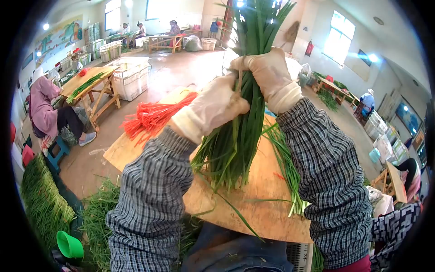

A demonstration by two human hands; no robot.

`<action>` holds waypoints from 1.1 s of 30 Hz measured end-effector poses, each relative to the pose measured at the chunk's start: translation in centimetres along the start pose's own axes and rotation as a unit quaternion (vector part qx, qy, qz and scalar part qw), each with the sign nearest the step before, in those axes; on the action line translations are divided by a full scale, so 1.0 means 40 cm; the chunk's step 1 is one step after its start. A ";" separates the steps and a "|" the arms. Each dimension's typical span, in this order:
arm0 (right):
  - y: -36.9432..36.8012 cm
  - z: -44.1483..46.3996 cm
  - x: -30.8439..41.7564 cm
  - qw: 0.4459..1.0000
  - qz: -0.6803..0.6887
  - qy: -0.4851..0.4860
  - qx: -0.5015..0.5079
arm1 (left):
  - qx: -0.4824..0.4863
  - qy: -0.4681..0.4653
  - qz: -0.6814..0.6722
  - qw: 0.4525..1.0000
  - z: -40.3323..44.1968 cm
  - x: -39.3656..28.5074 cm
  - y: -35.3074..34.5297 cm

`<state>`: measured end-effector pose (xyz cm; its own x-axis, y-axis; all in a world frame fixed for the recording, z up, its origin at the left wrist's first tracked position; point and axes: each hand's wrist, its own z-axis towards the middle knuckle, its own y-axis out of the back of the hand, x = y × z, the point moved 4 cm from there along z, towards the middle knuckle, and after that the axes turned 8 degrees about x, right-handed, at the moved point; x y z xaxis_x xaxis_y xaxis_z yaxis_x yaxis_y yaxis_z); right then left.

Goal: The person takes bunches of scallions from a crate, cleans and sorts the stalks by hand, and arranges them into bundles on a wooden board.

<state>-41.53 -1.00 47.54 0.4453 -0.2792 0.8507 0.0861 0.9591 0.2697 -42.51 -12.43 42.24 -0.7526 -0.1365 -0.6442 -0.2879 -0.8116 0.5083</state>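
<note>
A large bunch of long green leaves (240, 145) stands upright over the wooden table (276, 222), its cut ends near the tabletop. My left hand (213, 106), in a whitish glove, is closed round the bunch from the left. Higher up, my gloved right hand (267, 75) is closed round it from the right. A thin pale strand runs down between the hands. Red ties (156, 115) lie in a heap left of the bunch. More green stalks (287, 170) lie on the table to the right.
Heaps of greens (45, 195) lie on the floor at the left, near a green bucket (70, 245) and a blue stool (58, 154). A person (45, 106) sits by another table (86, 81). White crates (129, 79) stand behind. Other people sit farther off.
</note>
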 end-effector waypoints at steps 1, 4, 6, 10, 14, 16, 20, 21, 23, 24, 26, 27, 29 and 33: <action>0.006 0.010 -0.015 1.000 0.013 0.008 -0.006 | -0.046 0.000 -0.013 0.999 -0.017 0.023 0.010; 0.015 0.020 -0.034 0.999 0.047 -0.002 -0.014 | -0.155 0.016 -0.160 0.975 -0.071 0.014 0.046; 0.013 0.023 -0.035 0.999 0.041 -0.005 -0.007 | -0.185 0.007 -0.153 0.971 -0.083 -0.021 0.066; 0.003 0.026 -0.031 0.999 0.000 0.041 -0.014 | -0.147 0.007 -0.039 0.988 -0.038 -0.043 0.056; -0.007 0.010 -0.019 0.997 -0.002 0.078 -0.019 | -0.130 -0.002 0.012 0.991 -0.005 -0.045 0.059; -0.006 0.003 -0.013 0.994 -0.007 0.107 -0.026 | -0.136 0.003 0.051 0.989 0.005 -0.058 0.073; 0.006 0.005 -0.022 0.995 -0.049 0.088 0.000 | -0.277 -0.095 0.271 0.917 0.004 -0.130 0.128; 0.004 -0.002 -0.011 0.994 -0.064 0.092 -0.009 | -0.316 -0.117 0.371 0.865 0.004 -0.160 0.132; 0.003 -0.004 -0.007 0.992 -0.080 0.098 -0.016 | -0.362 -0.228 0.513 0.744 0.009 -0.206 0.159; 0.006 0.002 -0.012 0.991 -0.082 0.100 -0.016 | -0.378 -0.279 0.575 0.670 0.003 -0.230 0.161; 0.008 0.003 -0.016 0.991 -0.080 0.103 -0.014 | -0.437 -0.290 0.501 0.688 -0.008 -0.239 0.201; 0.011 0.002 -0.016 0.992 -0.075 0.103 -0.016 | -0.453 -0.287 0.449 0.715 -0.021 -0.239 0.238; 0.020 -0.002 -0.016 0.992 -0.071 0.100 -0.025 | -0.401 -0.248 0.392 0.790 -0.030 -0.219 0.293; 0.003 -0.006 -0.001 0.988 -0.102 0.110 -0.034 | -0.162 -0.050 0.134 0.976 -0.034 -0.143 0.209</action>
<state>-41.32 -0.86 47.41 0.5949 -0.4569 0.6614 0.2506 0.8872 0.3875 -39.81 -19.22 49.42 -0.8343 -0.3248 -0.4455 0.1175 -0.8942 0.4319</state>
